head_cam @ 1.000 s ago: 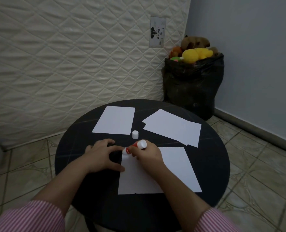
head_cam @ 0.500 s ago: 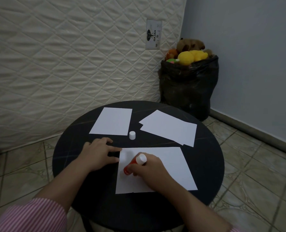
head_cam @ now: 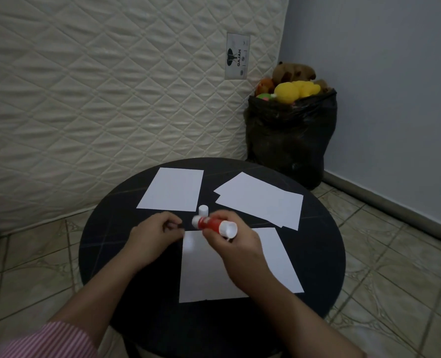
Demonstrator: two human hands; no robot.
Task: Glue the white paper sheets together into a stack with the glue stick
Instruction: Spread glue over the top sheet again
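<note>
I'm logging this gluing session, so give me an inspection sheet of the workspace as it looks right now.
Surface: round black table, dim light.
Job's things: near sheet before the person; far-left sheet; overlapped sheets far right; glue stick uncapped; white cap standing between the sheets.
Clutter: nothing seen.
Grips: right hand holds the glue stick over the near sheet's top edge; left hand at its top-left corner, fingers curled, contact unclear.
Cables: nothing seen.
Surroundings: quilted mattress, black bag of toys, tiled floor.

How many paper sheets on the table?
4 visible: one far left, two overlapping far right, one near under the hands. More could lie hidden beneath any of them.
</note>
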